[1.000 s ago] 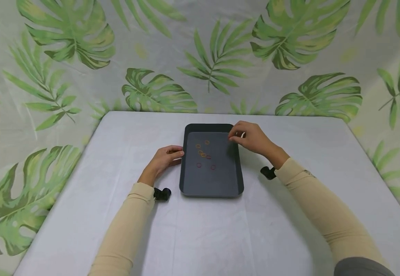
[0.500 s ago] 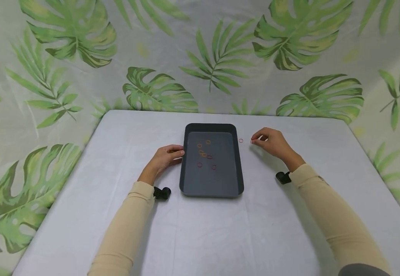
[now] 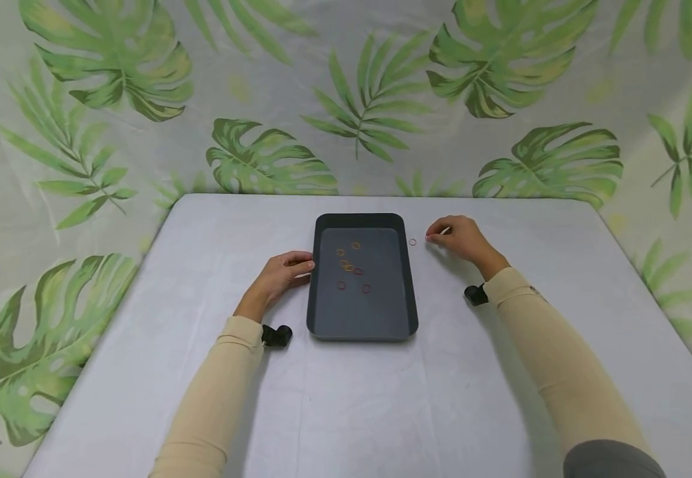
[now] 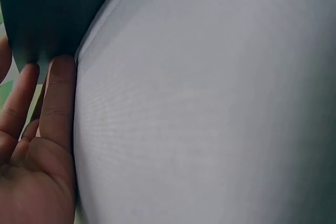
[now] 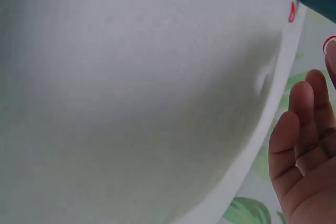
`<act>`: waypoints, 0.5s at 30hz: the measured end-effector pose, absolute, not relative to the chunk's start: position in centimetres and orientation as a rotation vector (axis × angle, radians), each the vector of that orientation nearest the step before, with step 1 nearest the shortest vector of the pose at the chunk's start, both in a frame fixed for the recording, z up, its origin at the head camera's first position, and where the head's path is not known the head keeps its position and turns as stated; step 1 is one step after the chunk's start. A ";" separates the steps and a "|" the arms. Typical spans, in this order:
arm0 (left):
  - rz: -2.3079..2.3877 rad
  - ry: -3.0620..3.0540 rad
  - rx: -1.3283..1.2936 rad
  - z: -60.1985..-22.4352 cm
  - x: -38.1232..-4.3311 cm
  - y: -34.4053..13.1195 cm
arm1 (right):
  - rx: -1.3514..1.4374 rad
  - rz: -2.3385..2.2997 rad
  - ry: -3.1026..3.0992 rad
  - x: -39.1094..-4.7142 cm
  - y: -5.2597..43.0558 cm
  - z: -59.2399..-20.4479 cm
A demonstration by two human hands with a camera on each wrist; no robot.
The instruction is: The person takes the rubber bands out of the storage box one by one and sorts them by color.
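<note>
A dark grey tray (image 3: 362, 312) lies on the white table, with several thin orange rubber bands (image 3: 355, 245) and three red ones (image 3: 342, 285) inside. My left hand (image 3: 280, 273) touches the tray's left wall with its fingers; the left wrist view shows them fairly straight against the tray's side (image 4: 52, 14). Just right of the tray, my right hand (image 3: 459, 238) pinches a small red rubber band (image 5: 329, 40) between thumb and fingertip. Its other fingers (image 5: 302, 100) are loosely bent. Between that hand and the tray, another red rubber band (image 3: 413, 242) lies on the table.
White cloth covers the table (image 3: 357, 411). Behind it hangs a leaf-patterned backdrop (image 3: 369, 99). A small black camera sits on each wrist, the left one (image 3: 276, 336) near the tray's lower left corner.
My right hand has gone from the tray's right edge out over the table, then slightly up and back. A red rubber band now shows beside the tray. The left hand stays put.
</note>
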State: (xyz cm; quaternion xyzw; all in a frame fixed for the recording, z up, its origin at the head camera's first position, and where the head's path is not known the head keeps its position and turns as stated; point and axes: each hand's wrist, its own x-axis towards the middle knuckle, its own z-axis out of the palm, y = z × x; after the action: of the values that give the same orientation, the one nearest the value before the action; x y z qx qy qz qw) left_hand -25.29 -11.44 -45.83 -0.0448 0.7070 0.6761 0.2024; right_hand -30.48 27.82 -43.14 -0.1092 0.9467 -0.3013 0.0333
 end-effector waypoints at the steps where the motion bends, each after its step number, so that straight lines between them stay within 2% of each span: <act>1: 1.888 1.973 -0.123 -45.9 -25.3 -11.5 | -0.325 -0.925 2.905 -30.7 27.7 -43.2; 15: 1.909 1.960 -0.105 -46.2 -25.4 -11.7 | -0.166 -0.914 2.801 -32.1 27.6 -44.2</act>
State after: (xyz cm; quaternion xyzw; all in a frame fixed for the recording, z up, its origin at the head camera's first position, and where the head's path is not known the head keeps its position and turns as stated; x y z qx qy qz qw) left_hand -25.43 -11.67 -46.18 -0.0376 0.7013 0.6831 0.2004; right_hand -32.07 27.59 -44.21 -0.0560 0.9448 -0.3084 0.0952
